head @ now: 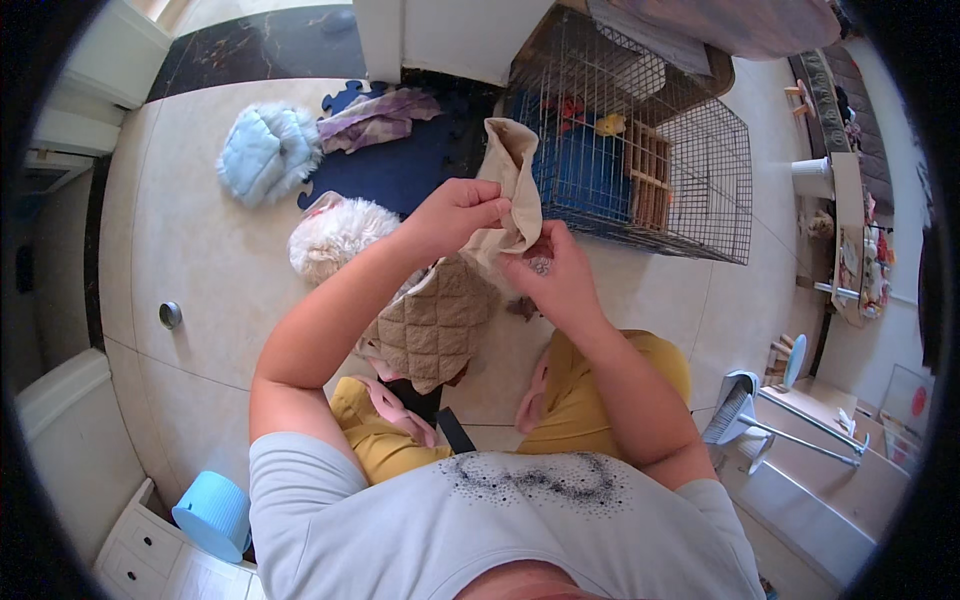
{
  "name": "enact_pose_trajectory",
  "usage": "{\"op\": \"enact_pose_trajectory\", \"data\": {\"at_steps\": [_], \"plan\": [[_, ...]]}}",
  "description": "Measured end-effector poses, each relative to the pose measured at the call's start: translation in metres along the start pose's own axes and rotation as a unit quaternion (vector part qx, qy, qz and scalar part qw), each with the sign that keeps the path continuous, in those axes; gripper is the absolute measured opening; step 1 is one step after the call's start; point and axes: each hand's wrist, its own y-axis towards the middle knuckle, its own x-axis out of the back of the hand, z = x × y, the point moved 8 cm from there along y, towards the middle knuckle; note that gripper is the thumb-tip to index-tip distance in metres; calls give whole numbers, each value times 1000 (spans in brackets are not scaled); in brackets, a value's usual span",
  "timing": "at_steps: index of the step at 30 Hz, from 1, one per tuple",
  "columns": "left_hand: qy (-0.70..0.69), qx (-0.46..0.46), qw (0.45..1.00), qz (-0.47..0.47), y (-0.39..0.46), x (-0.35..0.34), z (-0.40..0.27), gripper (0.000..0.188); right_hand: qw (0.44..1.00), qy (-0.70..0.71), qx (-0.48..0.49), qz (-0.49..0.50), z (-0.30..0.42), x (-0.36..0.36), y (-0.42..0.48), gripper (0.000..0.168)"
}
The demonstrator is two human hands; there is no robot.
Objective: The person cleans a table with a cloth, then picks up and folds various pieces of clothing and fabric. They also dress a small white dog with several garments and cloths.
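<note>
Both my hands hold a beige cloth piece (511, 169) up in front of me, its top edge gaping like a pocket or sleeve. My left hand (469, 206) pinches its near side with thumb and fingertips. Lower down, my right hand (559, 277) grips the cloth's bottom edge. Beneath my hands and left forearm lies a brown quilted fleece cloth (431, 322). Beside it is a white fluffy item (341, 236) with a bit of pink at its top, partly covered by my forearm. A small patterned item (538, 265) shows behind my right hand.
A wire cage (645, 165) with a blue floor stands ahead to the right. On a navy foam mat (382, 180) lies a purple checked cloth (379, 120), with a light-blue fluffy item (268, 154) alongside. A small round tin (170, 315), blue bin (214, 514) and broom (739, 412) stand around me.
</note>
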Motion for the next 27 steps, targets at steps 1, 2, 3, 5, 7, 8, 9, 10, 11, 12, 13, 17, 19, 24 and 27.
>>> {"op": "enact_pose_trajectory", "data": {"at_steps": [1,2,3,5,7,8,9,10,11,12,13,17,19,24,27], "plan": [[12,4,1000,17,0,-1,0,21,1000,7,2,-10,-2,2,1,23],[24,7,999,34,0,-1,0,22,1000,13,3,-19,-3,6,2,23],[36,12,998,48,-1,-1,1,24,999,20,6,-27,-4,8,3,23],[6,8,999,52,-1,-2,-2,25,999,29,-1,-20,1,12,3,17],[8,5,999,49,-1,2,-6,25,998,64,-7,-17,0,18,5,13],[25,6,999,42,1,12,-8,26,995,95,-10,-17,-5,22,7,12],[43,6,998,36,2,23,-12,26,992,126,-14,-17,-8,27,8,10],[43,-1,999,-5,2,38,-18,26,982,182,-36,-29,-12,31,9,11],[69,16,996,-50,0,57,-22,25,969,238,-59,-41,-13,37,10,12],[57,27,996,-69,0,78,-19,25,951,292,-81,-54,-12,42,10,13],[44,37,994,-88,-1,95,-18,25,925,356,-118,-62,-12,45,9,16],[27,64,987,-142,-11,129,-22,26,838,506,-194,-68,-27,56,11,30],[48,75,986,-142,-12,140,-17,26,829,518,-205,-49,-27,55,12,30],[60,71,985,-147,-12,139,-14,26,818,534,-211,-35,-26,50,12,30],[82,55,984,-146,-13,129,-21,28,821,531,-206,-41,-22,48,12,29]]}}
